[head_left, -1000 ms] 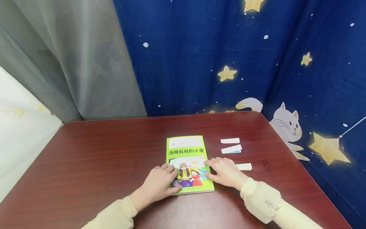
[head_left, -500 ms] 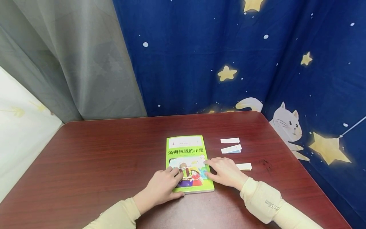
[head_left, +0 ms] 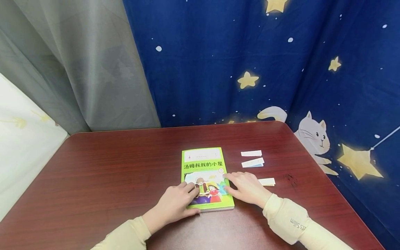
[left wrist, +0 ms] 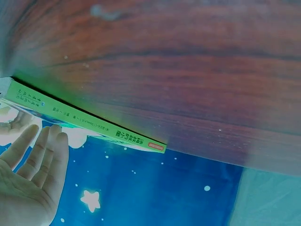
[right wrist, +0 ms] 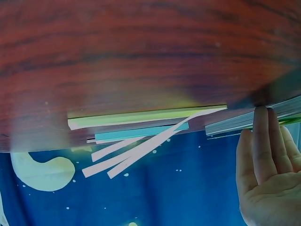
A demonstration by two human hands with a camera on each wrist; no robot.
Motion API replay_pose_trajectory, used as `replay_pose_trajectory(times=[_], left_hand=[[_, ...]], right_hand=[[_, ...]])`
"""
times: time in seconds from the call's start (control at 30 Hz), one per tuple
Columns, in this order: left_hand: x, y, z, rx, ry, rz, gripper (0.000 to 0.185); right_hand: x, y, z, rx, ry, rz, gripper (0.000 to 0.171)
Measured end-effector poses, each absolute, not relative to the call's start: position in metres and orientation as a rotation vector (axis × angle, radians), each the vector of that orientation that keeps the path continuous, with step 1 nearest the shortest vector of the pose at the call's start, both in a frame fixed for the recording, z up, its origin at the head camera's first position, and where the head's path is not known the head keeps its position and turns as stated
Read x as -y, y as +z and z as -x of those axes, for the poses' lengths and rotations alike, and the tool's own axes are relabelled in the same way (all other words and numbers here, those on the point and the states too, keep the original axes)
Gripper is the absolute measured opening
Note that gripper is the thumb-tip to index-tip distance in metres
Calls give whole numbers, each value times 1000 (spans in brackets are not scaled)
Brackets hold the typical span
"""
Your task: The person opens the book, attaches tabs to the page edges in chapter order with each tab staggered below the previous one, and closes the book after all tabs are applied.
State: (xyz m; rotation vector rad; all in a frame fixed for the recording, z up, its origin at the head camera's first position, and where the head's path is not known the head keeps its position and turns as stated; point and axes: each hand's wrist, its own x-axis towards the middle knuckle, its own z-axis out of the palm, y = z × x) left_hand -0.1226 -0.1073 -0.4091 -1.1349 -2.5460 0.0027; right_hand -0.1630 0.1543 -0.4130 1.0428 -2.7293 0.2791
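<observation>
Background items around the table

The dark red wooden table (head_left: 109,166) stands against a blue star-and-cat curtain (head_left: 218,69); a grey curtain (head_left: 78,62) hangs behind the table's far left corner.

Book (head_left: 204,173) cover partly under both hands

**Starry corner behind a dark wood counter**

A reddish-brown wood-grain counter (head_left: 109,166) stands before a navy curtain (head_left: 218,69) printed with yellow stars and a white cat (head_left: 312,137). A grey drape (head_left: 78,69) hangs left, beside pale fabric (head_left: 22,139).
</observation>
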Motion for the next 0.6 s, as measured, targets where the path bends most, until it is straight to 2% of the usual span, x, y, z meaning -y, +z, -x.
replay_pose_trajectory(times=[0.6], left_hand=[[102,-408,121,2410,-4,1196,45]], right_hand=[[-160,-409,163,2743,331,-892,38]])
